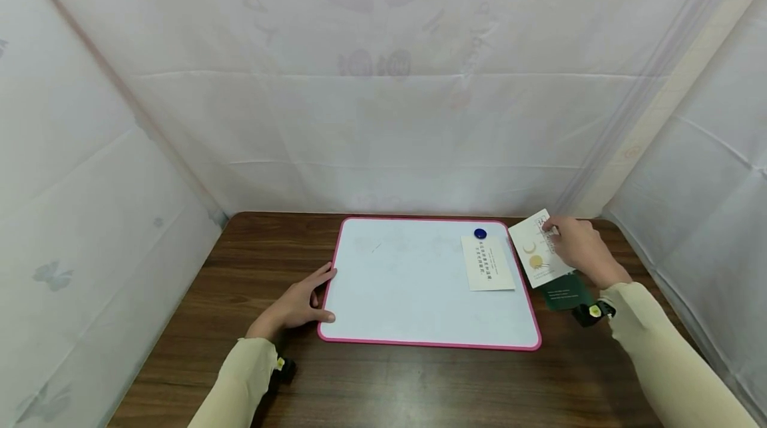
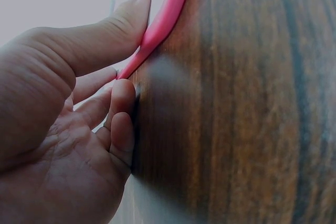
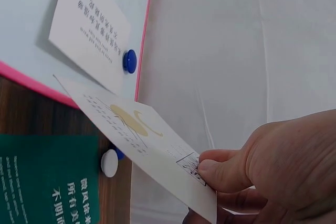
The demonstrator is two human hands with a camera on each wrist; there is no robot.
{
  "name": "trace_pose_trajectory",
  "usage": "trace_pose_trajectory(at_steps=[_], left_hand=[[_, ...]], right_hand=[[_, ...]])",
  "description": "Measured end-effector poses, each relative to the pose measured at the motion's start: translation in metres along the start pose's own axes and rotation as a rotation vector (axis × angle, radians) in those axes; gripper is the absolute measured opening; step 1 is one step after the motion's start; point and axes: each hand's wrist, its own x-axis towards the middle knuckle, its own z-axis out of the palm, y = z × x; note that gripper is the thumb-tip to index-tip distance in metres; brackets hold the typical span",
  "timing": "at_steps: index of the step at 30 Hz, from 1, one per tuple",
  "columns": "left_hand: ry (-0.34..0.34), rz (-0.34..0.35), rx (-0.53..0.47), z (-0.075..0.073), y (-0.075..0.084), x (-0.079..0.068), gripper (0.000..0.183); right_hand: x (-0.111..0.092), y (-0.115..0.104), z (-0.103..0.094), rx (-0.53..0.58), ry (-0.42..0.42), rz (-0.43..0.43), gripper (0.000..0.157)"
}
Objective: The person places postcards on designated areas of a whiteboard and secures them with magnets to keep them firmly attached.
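Note:
A white card printed with a yellow circle and crescent is pinched between thumb and fingers of my right hand. It is held tilted beside the board's right edge, above a dark green card. My left hand grips the left edge of a pink-framed whiteboard. Its thumb lies over the pink rim, with some fingers curled at the side. A second white card with printed text lies on the board at the right, a blue magnet at its top edge.
The board lies on a dark wooden table. Near the green card are a white magnet and a partly hidden blue magnet. White cloth walls stand behind and at both sides.

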Motion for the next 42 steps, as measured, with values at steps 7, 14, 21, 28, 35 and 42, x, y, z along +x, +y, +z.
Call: trace_pose_trajectory(at_steps=[7,14,21,28,35,42], left_hand=[[0.005,0.018,0.024,0.0,0.0,0.0,0.094],[0.001,0.025,0.019,0.0,-0.001,0.0,0.094],[0.0,0.031,0.021,-0.001,-0.001,0.0,0.094],[0.002,0.028,0.02,-0.002,0.0,-0.002,0.094],[0.002,0.019,0.006,-0.001,0.002,-0.003,0.094],[0.003,0.024,0.002,-0.003,0.006,-0.003,0.094]], right_hand=[[0.002,-0.007,0.002,0.032,0.01,-0.056,0.025],[0.005,-0.018,0.008,0.031,0.019,-0.076,0.024],[0.008,-0.03,0.012,0.035,0.017,-0.082,0.024],[0.013,-0.039,0.018,0.053,0.006,-0.085,0.025],[0.015,-0.047,0.024,0.052,0.016,-0.108,0.024],[0.017,-0.059,0.029,0.067,0.018,-0.136,0.024]])
